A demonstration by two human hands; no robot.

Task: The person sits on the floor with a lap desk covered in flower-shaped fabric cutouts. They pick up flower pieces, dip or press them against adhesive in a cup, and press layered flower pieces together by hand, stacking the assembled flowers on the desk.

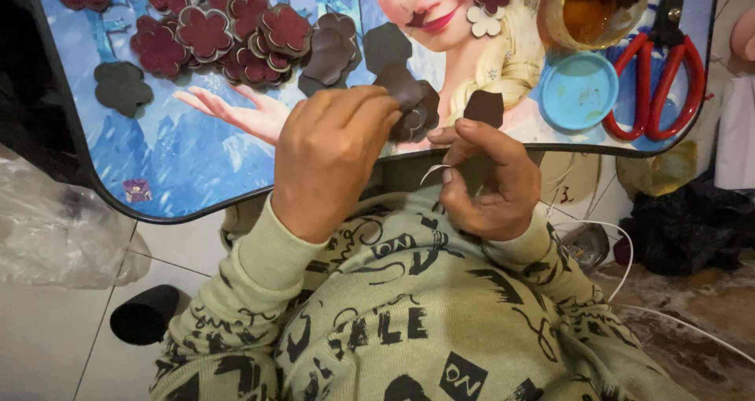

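Observation:
My left hand (pixel 330 153) pinches a dark brown flower-shaped foam piece (pixel 413 102) at the near edge of a small blue picture table (pixel 181 173). My right hand (pixel 487 181) is closed on another dark foam piece (pixel 483 107) and a thin pale strip (pixel 434 170) that curls out between its fingers. Both hands hover close together just over the table's front rim, above my patterned green sleeves.
A heap of maroon flower cut-outs (pixel 236 31) and loose dark ones (pixel 123 85) lie at the back left. A blue lid (pixel 578 90), an amber jar (pixel 586 8) and red-handled scissors (pixel 657 79) sit at the right. A plastic bag (pixel 55 220) lies on the floor at left.

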